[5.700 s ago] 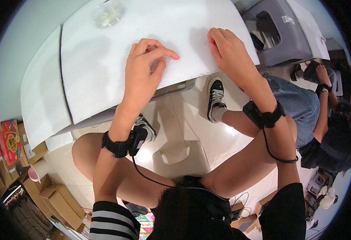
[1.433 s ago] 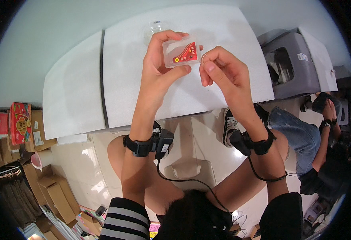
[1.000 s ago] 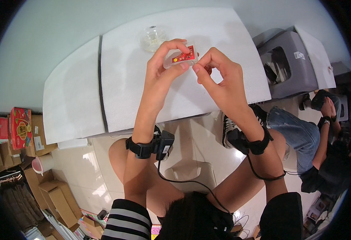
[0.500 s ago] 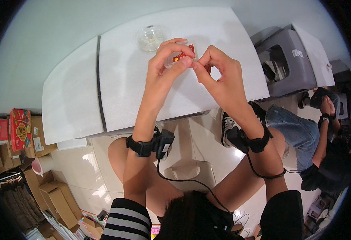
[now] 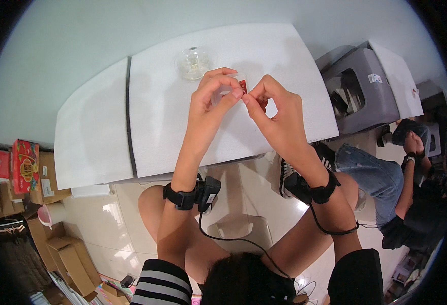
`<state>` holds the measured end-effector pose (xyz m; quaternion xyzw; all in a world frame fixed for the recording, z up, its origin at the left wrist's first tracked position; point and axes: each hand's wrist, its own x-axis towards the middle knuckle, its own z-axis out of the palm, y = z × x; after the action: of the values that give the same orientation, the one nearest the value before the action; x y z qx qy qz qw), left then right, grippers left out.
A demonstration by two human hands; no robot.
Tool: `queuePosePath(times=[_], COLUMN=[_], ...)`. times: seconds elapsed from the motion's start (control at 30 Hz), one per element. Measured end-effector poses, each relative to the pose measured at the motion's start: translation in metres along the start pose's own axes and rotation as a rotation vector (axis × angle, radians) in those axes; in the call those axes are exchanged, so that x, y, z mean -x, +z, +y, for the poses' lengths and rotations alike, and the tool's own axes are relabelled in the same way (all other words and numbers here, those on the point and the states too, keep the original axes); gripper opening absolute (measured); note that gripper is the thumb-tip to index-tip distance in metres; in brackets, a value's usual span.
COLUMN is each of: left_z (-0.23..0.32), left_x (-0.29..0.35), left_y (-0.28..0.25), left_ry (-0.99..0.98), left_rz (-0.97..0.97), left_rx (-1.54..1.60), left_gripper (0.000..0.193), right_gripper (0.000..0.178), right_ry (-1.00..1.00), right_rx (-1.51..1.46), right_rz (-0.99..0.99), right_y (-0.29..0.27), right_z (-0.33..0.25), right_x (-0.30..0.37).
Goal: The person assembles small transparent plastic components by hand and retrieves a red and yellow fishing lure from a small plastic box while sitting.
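While my left grip [image 5: 210,99] curls around the box [image 5: 243,85], right of the dish [image 5: 193,64], my right grip [image 5: 279,109] pinches closed, contents indistinct; likely light, stiff and slick, the box suits edge holds.

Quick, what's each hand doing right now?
Left hand: closed around a clear plastic box with red label.
Right hand: pinched shut near the box; whether it holds anything cannot be told.
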<state>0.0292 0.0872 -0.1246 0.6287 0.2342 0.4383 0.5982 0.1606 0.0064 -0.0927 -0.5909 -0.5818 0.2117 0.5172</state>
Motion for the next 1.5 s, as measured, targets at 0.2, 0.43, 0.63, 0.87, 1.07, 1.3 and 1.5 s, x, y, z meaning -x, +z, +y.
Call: queuePosePath(times=[0.2, 0.43, 0.63, 0.87, 1.07, 1.3, 1.5], left_z=[-0.001, 0.000, 0.011, 0.009, 0.008, 0.010, 0.008], left_x=[0.000, -0.001, 0.003, 0.002, -0.003, 0.002, -0.001], left_y=[0.003, 0.001, 0.006, 0.021, 0.018, 0.020, 0.019], left_ry=[0.039, 0.058, -0.022, 0.274, 0.474, 0.321, 0.412], left_rz=[-0.010, -0.015, -0.069, 0.097, 0.027, 0.000, 0.039], left_rx=[-0.002, -0.085, 0.006, -0.024, -0.272, -0.171, -0.230], left_gripper=[0.004, 0.004, 0.019, 0.035, 0.020, 0.008, 0.005], right_gripper=[0.010, 0.007, 0.006, 0.017, 0.020, 0.021, 0.021], right_ry=[-0.032, -0.083, -0.035, -0.342, -0.451, -0.468, -0.473], right_rx=[-0.001, -0.011, -0.160, 0.223, 0.301, 0.293, 0.279], right_rz=[0.096, 0.118, 0.093, 0.314, 0.363, 0.315, 0.321], right_y=[0.001, -0.001, -0.001, -0.008, -0.003, -0.003, -0.002], right_z=[0.004, 0.005, 0.010, -0.008, -0.002, -0.001, 0.000], right_x=[-0.001, -0.004, -0.005, -0.003, -0.004, -0.002, -0.002])
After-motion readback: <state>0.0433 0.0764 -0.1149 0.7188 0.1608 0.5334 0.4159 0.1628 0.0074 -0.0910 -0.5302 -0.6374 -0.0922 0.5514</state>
